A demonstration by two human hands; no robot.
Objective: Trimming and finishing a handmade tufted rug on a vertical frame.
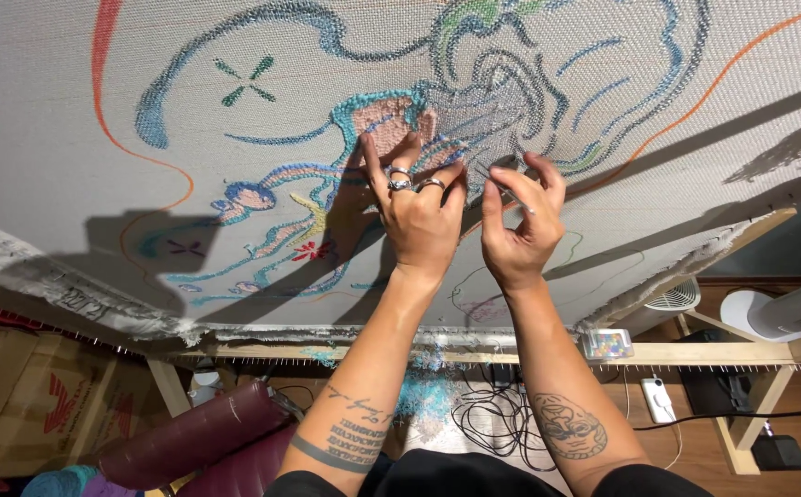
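Note:
A large grey tufting cloth (pixel 69 166) is stretched on a wooden frame (pixel 474 353) in front of me, with a swirling design in blue, teal, pink, green and orange yarn (pixel 391 115). My left hand (pixel 419 212), with rings on its fingers, lies flat with fingertips spread against the pink and teal patch. Just to its right, my right hand (pixel 516 221) pinches a thin metal tool (pixel 506 189), probably small scissors, at the cloth near a bare grey area.
Below the frame lie teal yarn scraps (pixel 423 396), tangled black cables (pixel 493 414), a white power strip (pixel 658 400) and a white fan (pixel 672 296). Dark red rolls (pixel 193 437) and cardboard boxes (pixel 23 396) sit lower left. A small shiny box (pixel 606 343) rests on the frame rail.

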